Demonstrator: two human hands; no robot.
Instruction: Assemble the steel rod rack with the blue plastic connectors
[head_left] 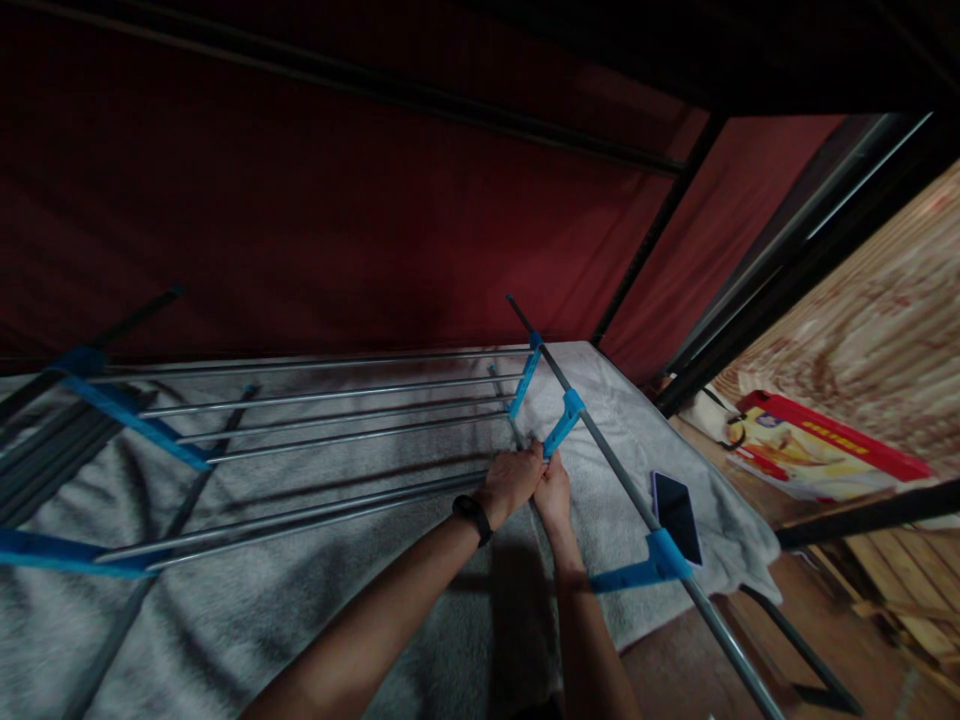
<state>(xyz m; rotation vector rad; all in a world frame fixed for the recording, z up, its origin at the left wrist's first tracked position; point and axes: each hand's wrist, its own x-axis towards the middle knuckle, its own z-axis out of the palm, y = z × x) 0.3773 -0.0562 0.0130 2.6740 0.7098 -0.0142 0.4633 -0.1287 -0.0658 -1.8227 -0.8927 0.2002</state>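
Head view: I see left hand and right hand clasping the near end of the middle blue bracket, right of the rods. Risk, I judge: uneven twisting on the pole unseats rods.

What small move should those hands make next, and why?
Perhaps ease a thin silver metal rod into the blue plastic bracket: the left hand and right hand meet at the bracket's lower end, where the rod leads, though they hide any join.

Dim overall, nearly black along the top; the red cloth sinks into shade. Soft shadows streak the blanket, rods glint faintly, and the box looks smeared.
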